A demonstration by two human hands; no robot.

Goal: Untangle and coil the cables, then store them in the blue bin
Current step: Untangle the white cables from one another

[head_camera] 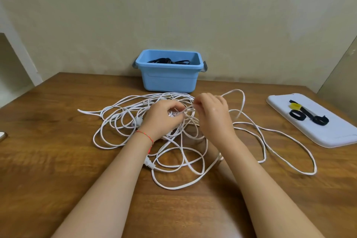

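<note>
A tangle of white cable sprawls in loops across the middle of the wooden table. My left hand grips a bunch of strands at the centre of the tangle. My right hand pinches a single strand just beside it, and one loop rises behind that hand. A white plug lies near my left forearm. The blue bin stands at the back against the wall, with black cable coiled inside.
A white tray at the right holds black strap ties and a yellow one. A small object pokes in at the left table edge. The wall runs close behind the bin.
</note>
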